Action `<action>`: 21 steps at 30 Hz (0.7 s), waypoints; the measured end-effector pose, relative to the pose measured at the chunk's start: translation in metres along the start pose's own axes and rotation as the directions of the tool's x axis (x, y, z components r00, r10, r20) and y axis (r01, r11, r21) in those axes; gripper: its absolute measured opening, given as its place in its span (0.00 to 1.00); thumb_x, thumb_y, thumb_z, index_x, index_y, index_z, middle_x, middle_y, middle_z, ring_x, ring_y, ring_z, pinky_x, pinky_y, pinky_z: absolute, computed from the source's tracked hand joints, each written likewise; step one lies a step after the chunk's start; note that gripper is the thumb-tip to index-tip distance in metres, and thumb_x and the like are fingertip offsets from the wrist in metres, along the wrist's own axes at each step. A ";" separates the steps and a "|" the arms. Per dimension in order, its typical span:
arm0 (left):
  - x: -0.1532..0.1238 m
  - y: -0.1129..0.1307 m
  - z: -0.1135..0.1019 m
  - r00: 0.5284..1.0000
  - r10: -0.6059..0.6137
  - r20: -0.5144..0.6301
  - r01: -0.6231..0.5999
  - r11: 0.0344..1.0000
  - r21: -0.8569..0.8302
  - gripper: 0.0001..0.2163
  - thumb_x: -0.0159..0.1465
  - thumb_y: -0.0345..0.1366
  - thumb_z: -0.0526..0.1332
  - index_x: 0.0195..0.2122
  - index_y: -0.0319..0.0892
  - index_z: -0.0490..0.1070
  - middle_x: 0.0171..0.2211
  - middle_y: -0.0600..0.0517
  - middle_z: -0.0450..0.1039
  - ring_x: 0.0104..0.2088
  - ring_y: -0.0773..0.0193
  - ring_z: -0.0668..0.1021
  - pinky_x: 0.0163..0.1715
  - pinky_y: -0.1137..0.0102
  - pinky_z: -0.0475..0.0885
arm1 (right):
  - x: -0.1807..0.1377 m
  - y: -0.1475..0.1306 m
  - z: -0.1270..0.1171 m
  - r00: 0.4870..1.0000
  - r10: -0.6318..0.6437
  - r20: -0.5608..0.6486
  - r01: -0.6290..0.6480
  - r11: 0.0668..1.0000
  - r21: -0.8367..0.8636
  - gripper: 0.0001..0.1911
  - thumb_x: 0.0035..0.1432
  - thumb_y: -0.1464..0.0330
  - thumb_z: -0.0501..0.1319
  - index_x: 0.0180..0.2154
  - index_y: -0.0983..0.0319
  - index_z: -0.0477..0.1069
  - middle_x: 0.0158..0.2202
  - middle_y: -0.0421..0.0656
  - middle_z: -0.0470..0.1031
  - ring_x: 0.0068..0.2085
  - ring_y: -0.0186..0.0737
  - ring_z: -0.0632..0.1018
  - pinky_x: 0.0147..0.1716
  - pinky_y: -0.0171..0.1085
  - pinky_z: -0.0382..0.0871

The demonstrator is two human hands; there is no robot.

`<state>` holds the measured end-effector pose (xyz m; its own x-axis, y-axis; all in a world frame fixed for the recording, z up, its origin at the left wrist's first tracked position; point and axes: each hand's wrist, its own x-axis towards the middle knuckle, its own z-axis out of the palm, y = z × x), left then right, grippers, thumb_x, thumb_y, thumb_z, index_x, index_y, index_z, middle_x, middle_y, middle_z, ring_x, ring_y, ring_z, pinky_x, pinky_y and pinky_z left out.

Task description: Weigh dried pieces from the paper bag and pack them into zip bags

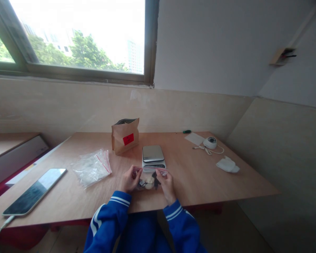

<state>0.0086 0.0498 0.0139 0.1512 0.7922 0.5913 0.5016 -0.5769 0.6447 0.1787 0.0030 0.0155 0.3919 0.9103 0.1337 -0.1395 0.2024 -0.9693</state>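
Pinching the red-striped top edge of a small clear plastic zip bag (pixel 148 180) with dark and pale pieces inside, the left hand (pixel 131 179) and right hand (pixel 166 182) hold it between them just above the wooden table (pixel 200 175). Just beyond the grip sits a silver kitchen scale (pixel 153 156); farther back-left stands a brown paper pouch (pixel 125 135).

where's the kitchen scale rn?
Head view, table centre: the scale sits just behind the small bag both hands hold, right of the brown paper bag.
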 end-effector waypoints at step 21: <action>-0.001 0.002 0.000 0.992 -0.037 0.120 0.052 0.992 -0.117 0.10 0.61 0.42 0.56 0.37 0.42 0.70 0.22 0.56 0.70 0.17 0.74 0.65 0.18 0.77 0.62 | -0.002 -0.008 0.005 0.993 -0.085 0.085 0.091 0.994 -0.061 0.13 0.51 0.60 0.64 0.32 0.63 0.76 0.32 0.44 0.78 0.36 0.42 0.77 0.40 0.39 0.70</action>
<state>0.0092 0.0477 0.0151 0.2335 0.8313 0.5043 0.4054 -0.5547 0.7266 0.1746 0.0008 0.0239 0.3239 0.9169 0.2330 -0.0480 0.2619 -0.9639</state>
